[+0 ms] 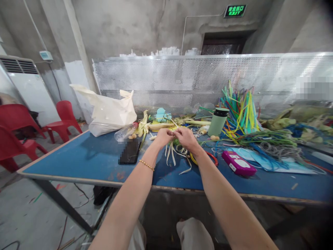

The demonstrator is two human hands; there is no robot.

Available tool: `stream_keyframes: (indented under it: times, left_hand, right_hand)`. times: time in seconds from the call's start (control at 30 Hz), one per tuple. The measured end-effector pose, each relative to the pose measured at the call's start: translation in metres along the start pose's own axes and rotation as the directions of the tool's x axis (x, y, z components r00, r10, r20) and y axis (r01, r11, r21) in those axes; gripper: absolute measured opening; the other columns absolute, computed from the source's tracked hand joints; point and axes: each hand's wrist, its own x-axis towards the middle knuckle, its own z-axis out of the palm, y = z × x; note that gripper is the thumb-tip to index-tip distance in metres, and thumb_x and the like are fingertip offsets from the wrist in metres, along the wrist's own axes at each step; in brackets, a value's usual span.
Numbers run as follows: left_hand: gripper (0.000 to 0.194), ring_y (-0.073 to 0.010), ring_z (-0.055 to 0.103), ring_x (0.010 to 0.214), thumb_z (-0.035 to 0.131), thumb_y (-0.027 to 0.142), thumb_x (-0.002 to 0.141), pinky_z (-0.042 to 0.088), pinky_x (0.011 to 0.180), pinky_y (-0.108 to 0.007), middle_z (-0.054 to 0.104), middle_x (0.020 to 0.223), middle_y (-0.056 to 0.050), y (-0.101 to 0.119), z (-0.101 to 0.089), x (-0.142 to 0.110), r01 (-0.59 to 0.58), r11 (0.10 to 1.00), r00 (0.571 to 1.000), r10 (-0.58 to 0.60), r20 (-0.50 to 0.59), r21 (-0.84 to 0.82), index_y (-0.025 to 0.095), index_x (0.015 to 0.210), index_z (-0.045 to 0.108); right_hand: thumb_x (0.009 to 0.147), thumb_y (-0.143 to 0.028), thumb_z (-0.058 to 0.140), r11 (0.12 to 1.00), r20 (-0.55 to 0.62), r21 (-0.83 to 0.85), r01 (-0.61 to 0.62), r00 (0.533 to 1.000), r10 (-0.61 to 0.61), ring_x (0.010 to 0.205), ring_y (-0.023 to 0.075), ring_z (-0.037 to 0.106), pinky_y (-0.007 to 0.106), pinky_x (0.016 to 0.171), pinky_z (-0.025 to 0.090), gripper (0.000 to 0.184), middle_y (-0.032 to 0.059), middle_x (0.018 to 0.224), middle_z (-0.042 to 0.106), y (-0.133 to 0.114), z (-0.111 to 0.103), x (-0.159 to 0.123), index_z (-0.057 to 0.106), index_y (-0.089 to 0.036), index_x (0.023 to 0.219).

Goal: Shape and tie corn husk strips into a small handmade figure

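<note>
Both forearms reach out over the blue worktop, a dark phone lying to their left. Left hand and right hand meet, fingers pinched together on pale leaf strips that trail down onto the worktop beneath them. These strips look light, thin and floppy, likely easy to tear, so best pinched close to the working point. Farther right stand a green flask and a pink box.
</note>
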Motion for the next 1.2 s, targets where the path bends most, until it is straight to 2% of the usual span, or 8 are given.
stream_keyframes:
  times: [0.17,0.37,0.47,0.7,0.8,0.93,1.03,1.2]
  left_hand:
    - [0.021,-0.0079,0.036,0.052,0.069,0.019,0.066,0.026,0.052,-0.024,0.044,0.049,0.004,-0.002,-0.001,0.003,-0.02,0.999,1.0,0.02,0.004,-0.051,0.015,0.051,0.055]
    - [0.012,-0.0089,0.043,0.055,0.068,0.013,0.067,0.033,0.056,-0.024,0.052,0.055,0.002,-0.004,-0.001,0.006,-0.013,0.992,1.0,0.012,-0.007,-0.127,0.014,0.058,0.059]
    - [0.009,-0.0091,0.045,0.056,0.067,0.01,0.066,0.035,0.057,-0.023,0.055,0.057,0.002,-0.003,-0.001,0.006,-0.031,0.992,0.999,0.029,-0.015,-0.122,0.014,0.061,0.061]
    - [0.009,-0.0098,0.047,0.056,0.064,0.008,0.066,0.036,0.057,-0.023,0.057,0.057,0.001,-0.005,-0.001,0.008,-0.002,0.995,0.998,-0.005,-0.068,-0.102,0.014,0.06,0.062]
    - [0.009,-0.0095,0.046,0.056,0.065,0.009,0.066,0.035,0.057,-0.023,0.056,0.056,0.001,-0.006,0.0,0.008,-0.008,0.995,0.996,0.0,-0.086,-0.096,0.014,0.059,0.062]
    - [0.013,-0.0091,0.045,0.055,0.065,0.007,0.065,0.034,0.056,-0.023,0.055,0.054,0.001,-0.005,-0.001,0.009,-0.003,0.997,0.994,-0.005,-0.108,-0.072,0.014,0.055,0.061]
    - [0.014,-0.0086,0.043,0.053,0.066,0.006,0.064,0.033,0.054,-0.022,0.052,0.05,0.002,-0.002,-0.002,0.008,0.009,0.996,0.994,-0.019,-0.112,-0.094,0.014,0.054,0.061]
    - [0.016,-0.0084,0.043,0.05,0.066,0.005,0.069,0.033,0.052,-0.023,0.053,0.048,0.002,0.002,-0.003,0.005,0.066,0.983,0.993,-0.08,-0.082,-0.17,0.014,0.057,0.061]
  right_hand:
    - [0.086,-0.029,0.053,0.991,-0.022,0.122,-0.051,0.998,0.054,0.061,0.0144,0.058,0.025,0.062,0.043,0.022,0.0032,0.067,0.068,-0.004,-0.003,0.0,0.067,-0.017,0.074]
    - [0.079,-0.021,0.053,0.908,0.132,0.365,-0.204,0.977,0.166,0.046,0.0134,0.058,0.024,0.044,0.043,0.024,0.005,0.078,0.073,-0.002,0.004,-0.002,0.068,-0.016,0.097]
    - [0.077,-0.018,0.054,0.914,0.121,0.352,-0.201,0.978,0.169,0.048,0.0144,0.061,0.025,0.047,0.047,0.023,0.0042,0.074,0.072,0.0,0.008,-0.001,0.068,-0.016,0.095]
    - [0.073,-0.014,0.06,0.976,-0.032,0.192,-0.1,0.994,0.108,0.077,0.0191,0.07,0.03,0.074,0.055,0.014,0.0079,0.084,0.076,0.005,0.012,0.004,0.069,-0.016,0.084]
    - [0.074,-0.015,0.059,0.971,-0.053,0.205,-0.122,0.989,0.136,0.068,0.0175,0.068,0.028,0.066,0.054,0.016,0.0069,0.081,0.074,0.005,0.014,0.002,0.068,-0.016,0.087]
    - [0.079,-0.022,0.057,0.932,0.078,0.291,-0.215,0.976,0.201,0.044,0.0133,0.058,0.025,0.046,0.046,0.015,0.0036,0.069,0.07,0.002,0.015,-0.002,0.064,-0.017,0.092]
    - [0.079,-0.024,0.06,0.932,0.127,0.291,-0.217,0.974,0.187,0.042,0.0128,0.056,0.025,0.046,0.044,0.008,-0.0005,0.059,0.065,0.001,0.014,-0.003,0.063,-0.018,0.084]
    - [0.078,-0.022,0.062,0.939,0.089,0.288,-0.187,0.982,0.168,0.047,0.0138,0.057,0.025,0.052,0.044,0.005,-0.0032,0.05,0.058,-0.004,0.01,-0.004,0.064,-0.018,0.078]
